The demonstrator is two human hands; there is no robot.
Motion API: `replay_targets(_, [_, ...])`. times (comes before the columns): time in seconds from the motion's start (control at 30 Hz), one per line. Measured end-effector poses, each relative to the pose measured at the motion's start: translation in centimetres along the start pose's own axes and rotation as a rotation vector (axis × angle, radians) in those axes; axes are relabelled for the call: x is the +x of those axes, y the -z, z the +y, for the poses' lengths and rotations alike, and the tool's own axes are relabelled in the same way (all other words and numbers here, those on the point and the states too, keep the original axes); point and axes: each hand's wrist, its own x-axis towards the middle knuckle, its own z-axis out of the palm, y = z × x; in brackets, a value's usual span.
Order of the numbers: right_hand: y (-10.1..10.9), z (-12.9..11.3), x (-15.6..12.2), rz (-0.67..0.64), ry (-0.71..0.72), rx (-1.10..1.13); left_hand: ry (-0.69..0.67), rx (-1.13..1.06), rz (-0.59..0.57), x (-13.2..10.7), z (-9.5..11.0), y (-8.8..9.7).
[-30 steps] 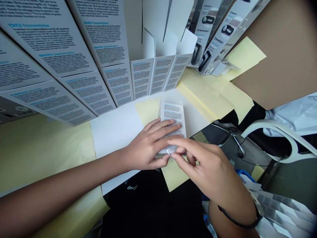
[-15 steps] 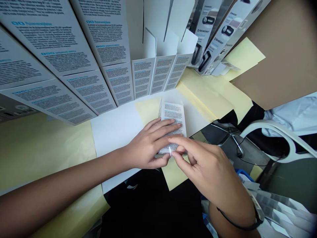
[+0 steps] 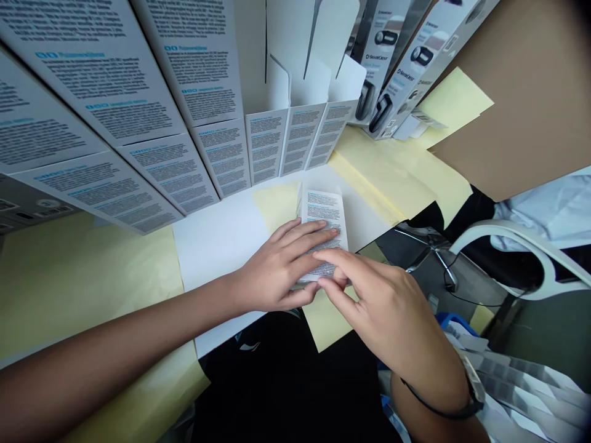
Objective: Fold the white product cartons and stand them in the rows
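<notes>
A small white printed box point(image 3: 325, 212) lies flat on a white sheet point(image 3: 217, 240) near the table's front edge. My left hand point(image 3: 281, 267) rests on its near half, fingers stretched flat across the print and thumb under the near end, holding it down. My right hand point(image 3: 383, 307) comes in from the right; its forefinger and thumb press on the box's near end, where the fingertips of both hands meet. What lies under those fingertips is hidden.
Tall white printed boxes point(image 3: 138, 111) stand in rows along the back and left. Three open-topped ones point(image 3: 300, 132) stand just behind the flat box. Boxes with a product picture point(image 3: 392, 61) lean at the back right. Yellow paper point(image 3: 74, 277) covers the table. A white chair point(image 3: 517, 246) stands right.
My right hand's fingers have moved slightly forward and down onto the box's near end. The left hand and the box stay where they were.
</notes>
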Motion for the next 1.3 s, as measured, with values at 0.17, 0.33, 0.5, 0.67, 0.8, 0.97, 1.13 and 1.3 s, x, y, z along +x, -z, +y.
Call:
replay_targets(0.17, [-0.1,0.1,0.0,0.003,-0.012,-0.028,0.011,-0.017,0.008,0.0,0.0,0.0])
replay_targets(0.33, [0.2,-0.3,0.2,-0.041,-0.04,-0.079,0.01,-0.024,0.019,0.0,0.0,-0.1])
replay_targets(0.5, [0.8,-0.2,1.0,-0.114,-0.067,-0.157,0.015,-0.044,0.036,0.1,-0.1,0.0])
replay_targets(0.67, [0.9,1.1,1.3,-0.117,-0.114,-0.101,0.01,-0.059,0.016,0.1,-0.2,0.2])
replay_targets(0.8, [0.5,2.4,0.3,0.02,-0.082,0.15,0.002,-0.056,-0.001,0.1,-0.3,0.3])
replay_targets(0.97, [-0.3,3.5,-1.0,0.241,0.157,0.333,-0.009,-0.048,-0.026,0.3,-0.2,0.6])
replay_targets(1.13, [-1.2,3.7,-1.2,0.19,0.209,0.343,-0.009,-0.014,-0.057,0.4,-0.2,0.8])
replay_targets(1.3, [-2.2,3.6,-1.0,0.221,0.209,0.33,-0.013,0.008,-0.067,0.5,-0.1,0.9])
